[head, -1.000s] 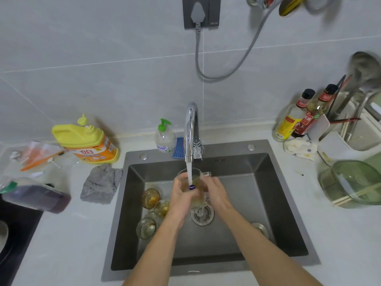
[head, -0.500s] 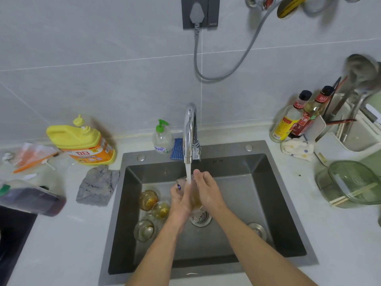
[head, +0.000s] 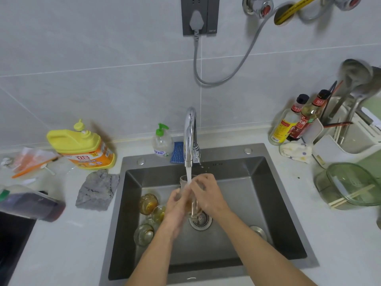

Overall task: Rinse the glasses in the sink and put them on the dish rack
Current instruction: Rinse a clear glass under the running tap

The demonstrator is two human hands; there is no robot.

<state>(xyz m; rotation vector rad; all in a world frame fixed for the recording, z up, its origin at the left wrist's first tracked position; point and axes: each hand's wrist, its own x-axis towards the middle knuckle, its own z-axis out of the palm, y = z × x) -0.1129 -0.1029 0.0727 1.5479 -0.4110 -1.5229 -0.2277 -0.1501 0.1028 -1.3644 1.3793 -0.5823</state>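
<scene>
Water runs from the chrome faucet into a tall clear glass held upright over the drain of the steel sink. My left hand grips the glass from the left. My right hand wraps over its rim and right side. Three amber-tinted glasses lie on the sink floor at the left. The white dish rack stands on the counter at the far right, holding utensils.
A yellow detergent jug, a grey cloth, a soap pump bottle and a blue sponge sit left of and behind the sink. Two sauce bottles, a rag and a green lidded bowl stand on the right.
My right hand has moved from the side of the glass up over its rim. Both hands shifted slightly on the glass under the running water.
</scene>
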